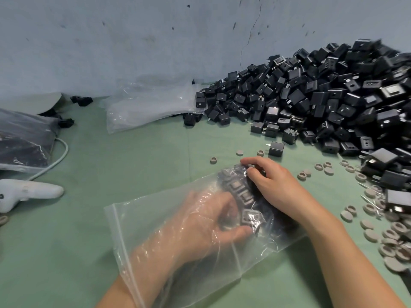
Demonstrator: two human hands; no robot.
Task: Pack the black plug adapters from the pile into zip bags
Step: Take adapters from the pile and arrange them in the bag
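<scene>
Yanking out the left hand (200, 223) curled round adapters (244, 196) inside the bag (138, 230) might spill them if the right hand (273, 190) clamping it slips.

Bkgd: pale blue-grey wall (133, 41) behind the bench, matte, scuffed w/ dark specks and chips. Thin crack (251, 30) runs down it right of centre. Bench (111, 156) covered in light green cloth, faint vertical seam (189, 141) mid-frame, meets wall directly. Light soft, even, no hard shadows.
</scene>
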